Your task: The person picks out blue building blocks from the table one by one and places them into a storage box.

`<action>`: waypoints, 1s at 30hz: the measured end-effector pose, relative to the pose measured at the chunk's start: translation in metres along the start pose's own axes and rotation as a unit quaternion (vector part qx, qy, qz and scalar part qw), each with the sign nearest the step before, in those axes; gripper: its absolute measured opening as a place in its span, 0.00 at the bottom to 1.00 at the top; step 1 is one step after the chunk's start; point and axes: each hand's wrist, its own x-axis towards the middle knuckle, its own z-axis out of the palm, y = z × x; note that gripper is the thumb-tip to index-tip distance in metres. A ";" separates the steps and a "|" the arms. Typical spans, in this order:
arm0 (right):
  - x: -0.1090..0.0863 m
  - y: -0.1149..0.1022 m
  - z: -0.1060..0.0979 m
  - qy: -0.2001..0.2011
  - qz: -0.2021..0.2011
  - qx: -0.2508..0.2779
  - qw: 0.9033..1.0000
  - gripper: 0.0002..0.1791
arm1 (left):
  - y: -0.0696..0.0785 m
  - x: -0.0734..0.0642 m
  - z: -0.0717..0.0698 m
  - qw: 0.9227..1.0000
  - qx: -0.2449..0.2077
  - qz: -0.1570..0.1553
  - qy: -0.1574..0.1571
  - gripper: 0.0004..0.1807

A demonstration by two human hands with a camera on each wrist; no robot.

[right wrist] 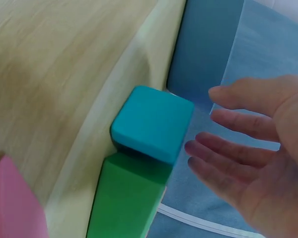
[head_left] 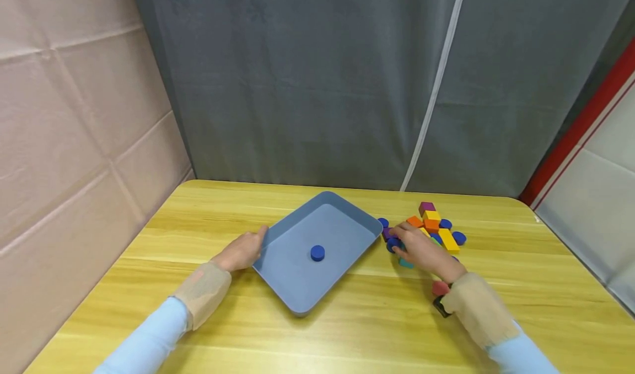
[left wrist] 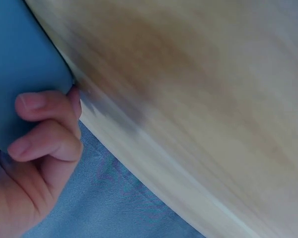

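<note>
A shallow blue-grey tray (head_left: 292,280) lies angled on the table with one round blue block (head_left: 317,253) inside. My left hand (head_left: 241,251) grips its left rim; in the left wrist view, curled fingers (left wrist: 49,139) lie against the tray wall. Over the near left side of a pile of coloured blocks is my right hand (head_left: 421,251), its fingertips close to another round blue block (head_left: 393,245). The right wrist view shows these fingers loosely bent and apart, holding nothing visible, beside a teal block (right wrist: 151,121) and a green block (right wrist: 131,196). The hand hides part of the pile.
Yellow blocks (head_left: 448,242), orange blocks (head_left: 431,226), a purple block (head_left: 426,207) and several round blue ones spread behind and right of the right hand. A pink block (head_left: 440,288) lies by the right wrist. A grey curtain (head_left: 307,87) hangs behind the wooden table (head_left: 218,330).
</note>
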 end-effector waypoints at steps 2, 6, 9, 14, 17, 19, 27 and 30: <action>0.001 0.001 0.002 -0.004 -0.002 -0.003 1.000 0.17 | 0.000 0.000 0.000 1.000 -0.001 0.000 0.001 0.19; 0.002 0.001 0.006 -0.020 0.000 -0.013 1.000 0.19 | 0.001 0.000 -0.001 1.000 -0.003 0.004 0.004 0.18; 0.003 0.001 0.008 -0.026 0.000 -0.021 0.999 0.19 | 0.001 -0.001 -0.002 1.000 -0.001 0.008 0.005 0.19; 0.006 0.001 0.011 -0.016 -0.020 -0.025 0.999 0.17 | 0.001 -0.001 -0.003 1.000 0.002 0.006 0.003 0.19; 0.008 0.001 0.014 -0.006 -0.034 -0.026 0.999 0.16 | 0.001 -0.002 -0.002 1.000 0.001 0.007 0.005 0.19; 0.009 0.002 0.017 -0.003 -0.043 -0.032 0.999 0.15 | 0.000 -0.002 -0.002 1.000 0.001 0.008 0.007 0.19; 0.009 0.003 0.023 0.001 -0.028 -0.071 0.997 0.15 | 0.001 -0.002 -0.001 1.000 0.003 0.013 0.007 0.19; 0.009 0.003 0.024 0.004 -0.017 -0.085 0.996 0.15 | 0.001 -0.002 -0.001 1.000 0.005 0.018 0.012 0.17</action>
